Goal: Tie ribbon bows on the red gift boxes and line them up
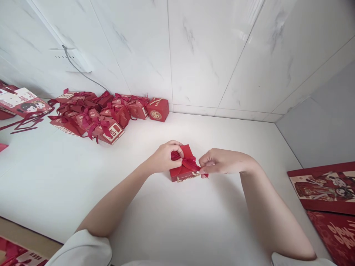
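Note:
A small red gift box with a twisted gold cord along its near side rests on the white table in front of me. Red ribbon is looped into a bow across its top. My left hand presses on the box's left side, thumb and fingers pinching a loop of the ribbon. At the right, my right hand is closed, its thumb and forefinger pinching a ribbon end beside the box. The part of the ribbon under my left fingers is hidden.
Several red boxes with bows cluster along the tiled wall, with a plain red box at their right end. A red gift bag lies far left. Red printed bags lie at the right edge. A grey cable hangs behind the boxes.

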Motion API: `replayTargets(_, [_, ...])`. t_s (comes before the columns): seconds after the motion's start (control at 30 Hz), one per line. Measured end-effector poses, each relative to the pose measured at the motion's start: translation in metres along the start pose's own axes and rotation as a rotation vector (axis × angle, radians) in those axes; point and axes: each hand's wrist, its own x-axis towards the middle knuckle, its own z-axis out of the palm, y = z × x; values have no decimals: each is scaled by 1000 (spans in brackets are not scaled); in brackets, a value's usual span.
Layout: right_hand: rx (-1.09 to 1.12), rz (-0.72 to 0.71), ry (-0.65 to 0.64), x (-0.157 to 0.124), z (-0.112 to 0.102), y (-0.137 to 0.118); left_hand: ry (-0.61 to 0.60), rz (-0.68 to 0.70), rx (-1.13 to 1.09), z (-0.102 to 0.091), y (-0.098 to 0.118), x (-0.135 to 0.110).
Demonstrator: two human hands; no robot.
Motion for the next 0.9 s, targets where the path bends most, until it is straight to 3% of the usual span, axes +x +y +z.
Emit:
replayTargets(0.2, [-71, 122, -31, -11, -7, 3, -55, -14, -41, -7, -2, -1])
replayTargets(0.3, [-55, 88, 133, -13, -8, 3, -87, 36, -90, -22, -3, -4])
replayTargets(0.4, [-43, 63, 317, -12, -8, 0, -42, 134, -25, -41, 0, -9])
replayTargets(0.53, [2, 34, 413, -3, -4, -1, -47, 140, 131, -56, 6, -16])
replayTargets(0.7, [48, -59, 465, 15, 7, -1, -149, 103, 203, -53, 3, -16])
replayTargets(0.83, [-35, -254, 623, 26, 18, -6, -166, 101, 221, -48, -3, -14])
replayTargets(0.9, [-93, -339, 640, 29, 21, -9, -167, 118, 226, -46, -3, -14])
